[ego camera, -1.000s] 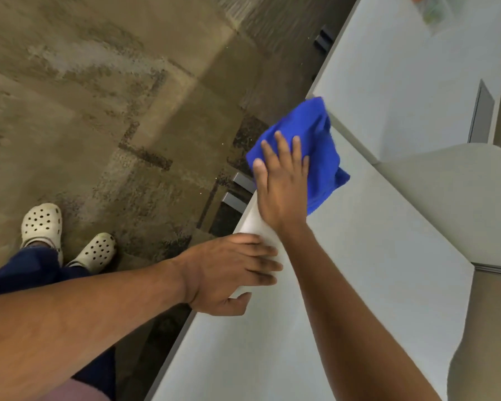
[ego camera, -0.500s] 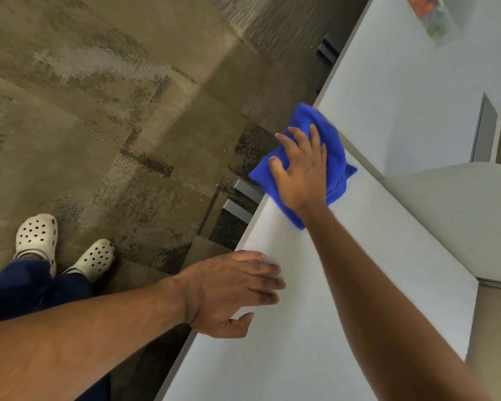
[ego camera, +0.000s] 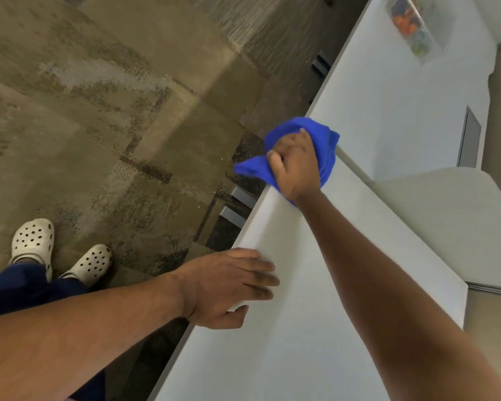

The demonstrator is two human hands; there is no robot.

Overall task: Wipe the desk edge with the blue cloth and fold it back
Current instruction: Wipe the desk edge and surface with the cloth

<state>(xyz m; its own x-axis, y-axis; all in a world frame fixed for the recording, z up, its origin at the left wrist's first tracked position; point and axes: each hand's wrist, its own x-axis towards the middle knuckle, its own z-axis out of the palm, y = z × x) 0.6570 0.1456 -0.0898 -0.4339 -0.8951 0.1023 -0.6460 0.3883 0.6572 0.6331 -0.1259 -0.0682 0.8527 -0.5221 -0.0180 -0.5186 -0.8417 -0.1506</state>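
A blue cloth [ego camera: 326,146] lies bunched on the left edge of the white desk [ego camera: 315,328], near the seam with a second desk. My right hand [ego camera: 294,164] presses on the cloth with fingers curled into it; one corner of the cloth hangs past the edge over the floor. My left hand [ego camera: 229,287] rests flat on the same edge, nearer to me, fingers spread on the desk top and thumb under the rim. It holds nothing.
A second white desk [ego camera: 402,105] continues beyond the seam, with a clear packet of coloured items [ego camera: 411,24] at its far end. A beige partition [ego camera: 446,221] stands at the right. Carpet floor [ego camera: 113,125] and my white clogs [ego camera: 32,241] lie left.
My right hand has pushed the cloth farther along the edge, away from me, and its fingers have curled from flat into the cloth. My left hand stays on the edge.
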